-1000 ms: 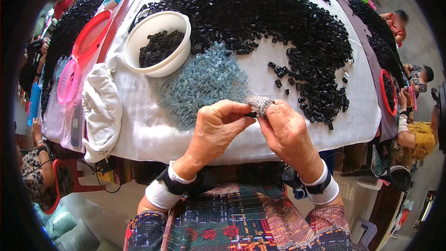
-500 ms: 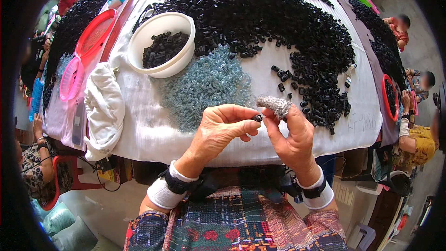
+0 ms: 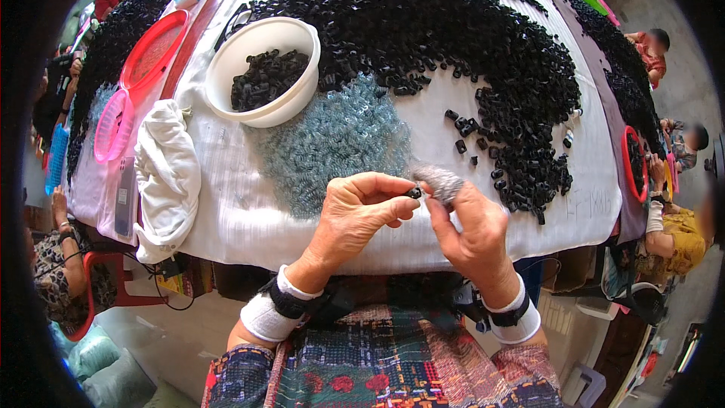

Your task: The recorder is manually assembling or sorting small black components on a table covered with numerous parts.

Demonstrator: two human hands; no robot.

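Note:
My left hand (image 3: 351,211) pinches a small black plastic piece (image 3: 414,192) between thumb and fingertips. Close against its right side is my right hand (image 3: 477,230), thumb and forefinger drawn together; whatever they grip is too small to make out. A grey knitted cover (image 3: 441,183) sits on the right forefinger. Just beyond my hands lies a heap of tiny blue-grey, spring-like coils (image 3: 328,147). Behind it and to the right spreads a big pile of similar black plastic pieces (image 3: 423,23), with several loose ones (image 3: 466,127) at its near edge.
A white bowl (image 3: 302,98) partly filled with black pieces stands left of the coils. Further left are a bunched white cloth (image 3: 168,174), a pink basket (image 3: 113,127) and a red tray (image 3: 181,26). White cloth covers the table (image 3: 242,219). Other people sit at both sides.
My right forefinger and thumb have shifted slightly left and down by the black piece, the finger cover blurred with motion. My left hand keeps its pinch, a touch further left.

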